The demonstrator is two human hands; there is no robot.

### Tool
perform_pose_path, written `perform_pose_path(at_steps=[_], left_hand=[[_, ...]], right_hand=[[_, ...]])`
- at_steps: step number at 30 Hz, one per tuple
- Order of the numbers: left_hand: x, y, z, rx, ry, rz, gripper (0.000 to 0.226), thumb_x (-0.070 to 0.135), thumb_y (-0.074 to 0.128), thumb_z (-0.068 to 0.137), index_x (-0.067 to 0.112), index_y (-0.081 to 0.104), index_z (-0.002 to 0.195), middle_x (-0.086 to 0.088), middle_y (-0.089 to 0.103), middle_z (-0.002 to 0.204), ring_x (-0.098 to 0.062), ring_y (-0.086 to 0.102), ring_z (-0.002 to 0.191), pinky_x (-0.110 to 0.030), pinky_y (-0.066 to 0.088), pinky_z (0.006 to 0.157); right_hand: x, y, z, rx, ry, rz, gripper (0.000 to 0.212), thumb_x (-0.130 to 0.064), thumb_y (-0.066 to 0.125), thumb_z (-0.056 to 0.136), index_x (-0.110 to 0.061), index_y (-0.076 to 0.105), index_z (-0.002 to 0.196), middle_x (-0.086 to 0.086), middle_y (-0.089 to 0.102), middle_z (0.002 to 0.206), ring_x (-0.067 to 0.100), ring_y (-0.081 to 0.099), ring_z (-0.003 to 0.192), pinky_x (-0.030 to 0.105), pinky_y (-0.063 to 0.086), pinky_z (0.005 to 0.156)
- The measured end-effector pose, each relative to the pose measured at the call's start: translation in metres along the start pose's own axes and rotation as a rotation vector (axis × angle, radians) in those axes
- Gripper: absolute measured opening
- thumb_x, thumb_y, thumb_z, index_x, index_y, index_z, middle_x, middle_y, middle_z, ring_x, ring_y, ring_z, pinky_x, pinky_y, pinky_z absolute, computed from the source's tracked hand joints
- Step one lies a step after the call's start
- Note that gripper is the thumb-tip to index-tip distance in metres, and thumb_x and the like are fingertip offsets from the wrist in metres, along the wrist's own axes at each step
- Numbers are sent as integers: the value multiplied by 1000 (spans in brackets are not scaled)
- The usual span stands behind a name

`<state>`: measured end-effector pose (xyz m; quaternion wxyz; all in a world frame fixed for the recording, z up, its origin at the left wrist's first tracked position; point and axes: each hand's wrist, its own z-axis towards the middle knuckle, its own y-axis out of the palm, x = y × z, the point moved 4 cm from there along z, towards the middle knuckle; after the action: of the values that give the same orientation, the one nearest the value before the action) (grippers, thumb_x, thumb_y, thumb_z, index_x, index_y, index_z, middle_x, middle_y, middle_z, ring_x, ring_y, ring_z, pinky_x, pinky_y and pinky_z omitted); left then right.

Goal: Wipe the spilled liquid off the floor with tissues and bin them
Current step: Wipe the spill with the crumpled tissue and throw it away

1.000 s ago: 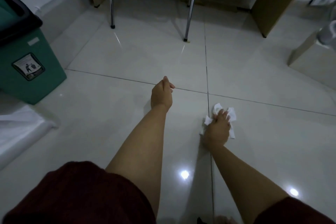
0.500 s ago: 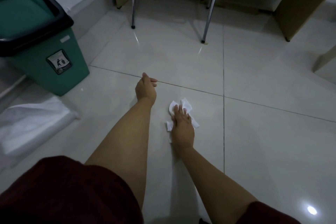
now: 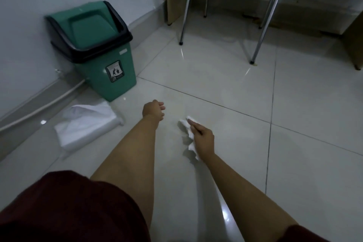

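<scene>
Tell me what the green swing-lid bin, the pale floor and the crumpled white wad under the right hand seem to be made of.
Green bin: likely moulded plastic, smooth faces, black rim. Pale floor: glossy tile, probably ceramic; it has grout lines and mirrors lights. White wad at the right hand: thin tissue paper, soft crumpled folds.

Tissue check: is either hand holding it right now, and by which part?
The right hand grips the crumpled tissue around its middle, both ends sticking out past the hand. The left hand holds nothing, fingers loosely curled.
</scene>
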<state>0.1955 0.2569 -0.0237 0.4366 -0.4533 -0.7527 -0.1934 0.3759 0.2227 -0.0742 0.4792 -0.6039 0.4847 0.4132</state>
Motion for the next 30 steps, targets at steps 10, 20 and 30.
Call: perform_pose_path(at_steps=[10,20,30], left_hand=[[4,8,-31,-332,-102,51,29,29,37,99,11,56,112,-8,55,107,-23,55,91,-37,45,95],[-8,-1,-41,-377,-193,-138,36,31,31,101,9,54,119,-15,60,112,-26,59,86,-30,49,81],[-40,-12,-23,-229,-169,-281,38,11,57,93,-6,52,127,-22,62,119,-20,59,73,-24,54,62]], right_hand=[[-67,44,31,-130,416,417,26,-9,33,103,-1,57,109,8,59,105,27,58,96,33,49,78],[-79,51,40,-171,467,373,32,-4,35,86,-4,64,101,24,61,108,38,60,93,41,48,84],[-39,55,40,-360,374,284,55,1,50,95,-6,30,146,18,45,139,31,56,113,31,47,84]])
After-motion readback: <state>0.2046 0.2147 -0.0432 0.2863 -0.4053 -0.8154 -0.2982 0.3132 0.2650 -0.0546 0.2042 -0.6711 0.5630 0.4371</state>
